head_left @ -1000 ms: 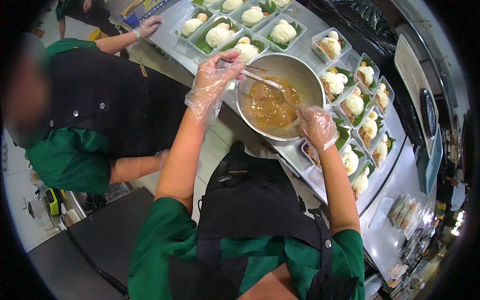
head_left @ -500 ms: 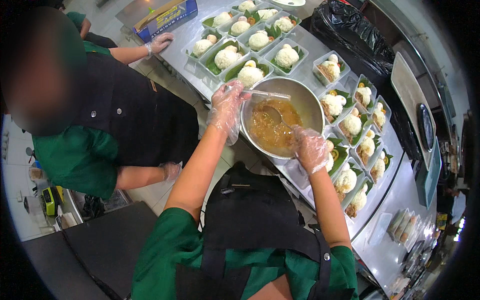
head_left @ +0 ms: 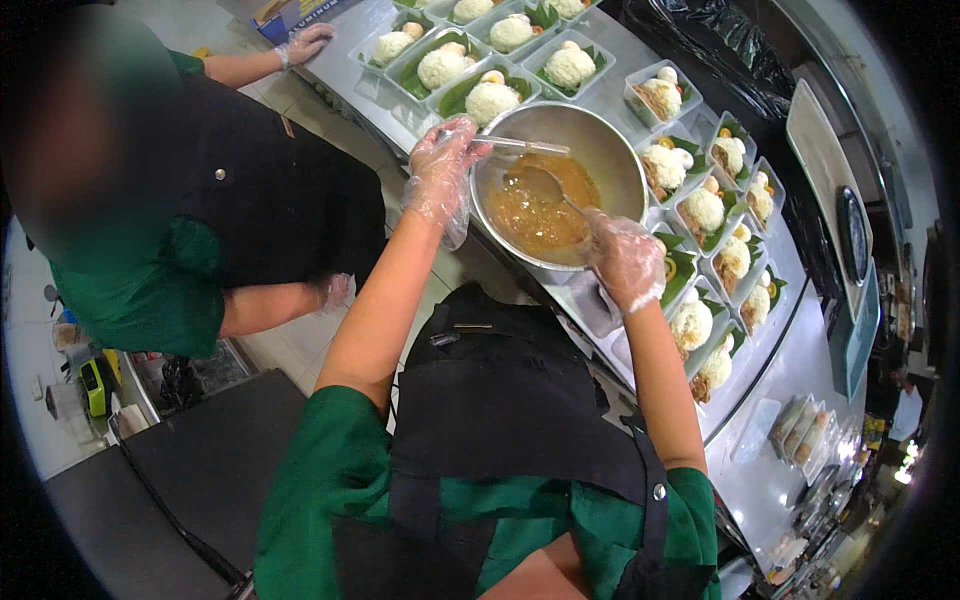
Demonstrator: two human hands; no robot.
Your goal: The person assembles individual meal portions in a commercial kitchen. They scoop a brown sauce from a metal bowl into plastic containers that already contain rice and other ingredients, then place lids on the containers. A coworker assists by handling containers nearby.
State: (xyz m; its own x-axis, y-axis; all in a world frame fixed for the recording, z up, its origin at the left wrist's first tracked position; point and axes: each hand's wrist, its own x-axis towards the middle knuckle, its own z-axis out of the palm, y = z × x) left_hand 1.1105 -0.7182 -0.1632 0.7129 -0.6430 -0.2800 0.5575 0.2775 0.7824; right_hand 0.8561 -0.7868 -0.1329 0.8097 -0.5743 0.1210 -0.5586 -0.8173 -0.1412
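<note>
A steel mixing bowl (head_left: pixel 622 160) of brown, chunky sauce (head_left: pixel 530 225) stands at the table's edge in front of me. My right hand (head_left: pixel 628 260), in a clear plastic glove, is closed around the handle of a metal spoon (head_left: pixel 543 183); its head lies in the sauce. At the bowl's left rim, my gloved left hand (head_left: pixel 443 170) pinches a clear plastic piece (head_left: pixel 520 145) seen nearly edge-on, reaching over the bowl. I cannot tell its full shape. Close by on the right are clear containers of rice (head_left: pixel 691 325) with egg, leaf and brown topping.
Several more rice containers (head_left: pixel 492 103) line the far side of the steel table (head_left: pixel 345 70). At left stands a co-worker in a black apron (head_left: pixel 290 180), one gloved hand (head_left: pixel 305 44) on the table beside a foil box (head_left: pixel 285 18). Black plastic (head_left: pixel 700 70) lies at far right.
The whole scene sits higher in the picture, as the view has shifted. Both hands keep their grips, and the spoon is still in the sauce.
</note>
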